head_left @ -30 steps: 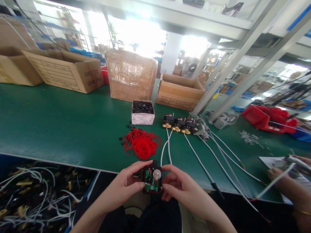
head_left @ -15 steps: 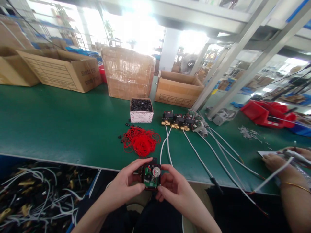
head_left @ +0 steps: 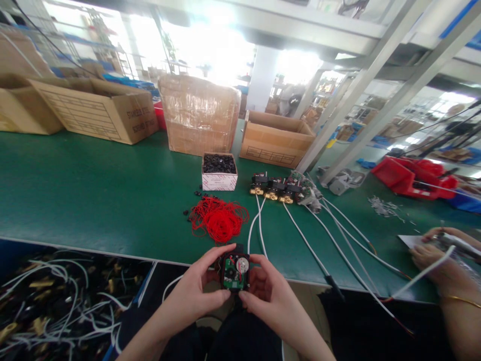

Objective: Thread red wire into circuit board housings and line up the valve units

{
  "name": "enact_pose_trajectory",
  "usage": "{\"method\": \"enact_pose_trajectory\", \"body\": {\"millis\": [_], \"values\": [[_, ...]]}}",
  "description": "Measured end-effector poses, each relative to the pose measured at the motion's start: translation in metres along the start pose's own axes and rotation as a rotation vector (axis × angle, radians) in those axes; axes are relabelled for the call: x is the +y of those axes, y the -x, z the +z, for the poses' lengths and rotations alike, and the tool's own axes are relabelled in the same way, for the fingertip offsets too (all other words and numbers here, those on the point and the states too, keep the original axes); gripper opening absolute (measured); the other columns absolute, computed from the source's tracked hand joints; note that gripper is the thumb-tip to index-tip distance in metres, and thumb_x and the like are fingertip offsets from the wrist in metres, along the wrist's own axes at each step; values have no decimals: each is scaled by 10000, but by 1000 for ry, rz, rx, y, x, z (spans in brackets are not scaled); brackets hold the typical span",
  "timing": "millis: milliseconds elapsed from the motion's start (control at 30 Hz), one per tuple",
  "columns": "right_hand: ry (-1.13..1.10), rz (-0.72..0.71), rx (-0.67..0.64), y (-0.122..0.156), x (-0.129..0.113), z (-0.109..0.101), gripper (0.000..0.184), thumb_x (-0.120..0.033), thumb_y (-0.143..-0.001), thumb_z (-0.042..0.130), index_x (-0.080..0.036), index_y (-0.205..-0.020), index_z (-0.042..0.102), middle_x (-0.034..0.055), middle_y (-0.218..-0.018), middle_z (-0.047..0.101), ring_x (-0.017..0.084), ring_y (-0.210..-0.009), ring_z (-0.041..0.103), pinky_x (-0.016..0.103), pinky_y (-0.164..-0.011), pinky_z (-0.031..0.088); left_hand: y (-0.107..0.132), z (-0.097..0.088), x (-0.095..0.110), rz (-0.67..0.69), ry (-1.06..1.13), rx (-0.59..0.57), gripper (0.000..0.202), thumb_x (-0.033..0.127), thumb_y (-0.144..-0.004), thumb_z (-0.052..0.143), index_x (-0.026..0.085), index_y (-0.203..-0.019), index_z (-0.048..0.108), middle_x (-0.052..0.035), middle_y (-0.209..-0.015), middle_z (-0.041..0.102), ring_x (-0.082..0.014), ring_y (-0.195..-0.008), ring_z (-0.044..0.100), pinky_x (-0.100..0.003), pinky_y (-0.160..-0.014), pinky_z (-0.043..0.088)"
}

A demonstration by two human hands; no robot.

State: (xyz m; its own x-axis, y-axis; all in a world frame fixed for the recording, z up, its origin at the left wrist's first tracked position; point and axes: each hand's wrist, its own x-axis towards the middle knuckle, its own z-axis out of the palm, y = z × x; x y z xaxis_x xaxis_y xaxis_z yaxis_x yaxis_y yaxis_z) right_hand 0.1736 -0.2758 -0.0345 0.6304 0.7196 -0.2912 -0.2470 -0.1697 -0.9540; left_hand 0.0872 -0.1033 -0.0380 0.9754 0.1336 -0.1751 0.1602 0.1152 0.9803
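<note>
Between both hands, at the bench's near edge, is a small black housing with a green circuit board [head_left: 233, 273], a round silvery disc and red wires showing on its open face. My left hand [head_left: 205, 286] grips its left side, thumb at the lower corner and index finger along the top. On the other side my right hand [head_left: 268, 288] holds it, thumb at the lower right corner and fingers curled behind. Just beyond lies a tangled heap of red rubber rings or thin wire [head_left: 220, 219]; which one I cannot tell.
A white box of small black parts [head_left: 220, 181] stands behind the red heap. Brass-fitted valve units [head_left: 274, 189] with white cables lie to the right. A co-worker's hands [head_left: 432, 250] work at far right. Below left is a blue bin of cabled parts [head_left: 56, 301]. Cardboard boxes [head_left: 278, 140] line the back.
My right thumb has shifted slightly left along the housing's lower edge, and my left thumb moved a little right. The housing stays in nearly the same place. The co-worker's hands moved slightly.
</note>
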Motion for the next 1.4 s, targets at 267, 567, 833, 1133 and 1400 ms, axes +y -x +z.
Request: {"method": "enact_pose_trajectory", "body": {"millis": [267,567,833,1133,1400], "values": [[-224,5,-83,3,19,3,563,-424,-846,762,-199,-1262,457,6,-852,634,142,-651,643,239,-594,532,1,-1,5,-51,53,-14,822,140,-649,684,204,-1439,466,-130,-1443,563,-284,-1148,649,-442,-1042,506],[-387,33,-61,3,17,14,672,-549,-739,874,-211,-1186,503,7,-825,641,125,-606,626,230,-574,524,5,-2,6,-41,59,-18,852,130,-653,690,217,-1463,437,-108,-1490,512,-288,-1284,572,-439,-1139,421],[-106,38,-69,-25,2,-18,635,-690,-762,782,-156,-1085,666,71,-789,687,179,-662,679,268,-605,554,-6,-16,-1,24,1,101,725,89,-583,771,239,-1275,611,-71,-1299,601,-295,-1227,584,-360,-1026,496],[884,-616,5,-164,-78,-27,247,-93,-958,514,-160,-1052,732,82,-1028,709,192,-943,676,315,-874,559,-10,-22,-13,37,-9,78,799,119,-555,772,269,-1324,617,-71,-1375,571,-322,-1292,531,-370,-1031,508],[1211,-615,-269,-229,-79,-13,244,4,-905,571,-172,-955,733,57,-1008,691,192,-990,636,297,-925,498,-10,-23,-14,59,72,88,744,308,-593,871,282,-1301,645,-90,-1332,595,-323,-1208,589,-334,-903,578]]}}
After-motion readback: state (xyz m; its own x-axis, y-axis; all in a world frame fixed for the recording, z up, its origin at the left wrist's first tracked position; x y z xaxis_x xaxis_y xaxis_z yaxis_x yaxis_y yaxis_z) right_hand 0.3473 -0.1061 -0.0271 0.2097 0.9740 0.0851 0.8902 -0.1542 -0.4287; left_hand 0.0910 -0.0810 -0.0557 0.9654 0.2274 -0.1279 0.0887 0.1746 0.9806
